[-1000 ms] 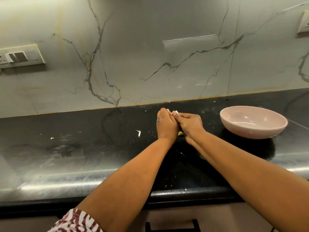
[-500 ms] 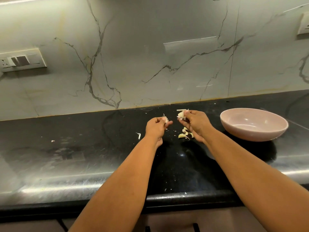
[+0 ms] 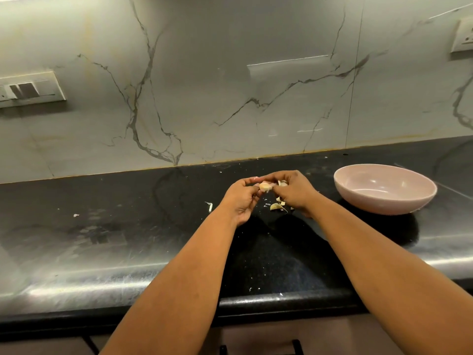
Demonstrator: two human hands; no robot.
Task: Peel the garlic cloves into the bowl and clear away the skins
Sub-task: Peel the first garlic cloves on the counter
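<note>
Both hands meet over the black counter point(image 3: 128, 226). My left hand point(image 3: 242, 198) pinches a pale garlic clove point(image 3: 265, 186) between thumb and fingers. My right hand point(image 3: 294, 192) pinches the same clove from the right, and more pale garlic pieces point(image 3: 282, 183) show inside its curled fingers. Loose cloves and skins point(image 3: 277, 206) lie on the counter just under the hands. The pink bowl point(image 3: 419, 198) stands to the right; I see nothing inside it.
A strip of skin point(image 3: 210, 206) lies left of the hands, a small scrap point(image 3: 76, 215) further left, and crumbs near the counter's front edge point(image 3: 256, 301). A marble wall rises behind, with a switch plate point(image 3: 30, 89) on the left and a socket point(image 3: 463, 34) on the right.
Half a second ago the hands were apart, each holding a garlic piece. They have come together again and both pinch one clove.
</note>
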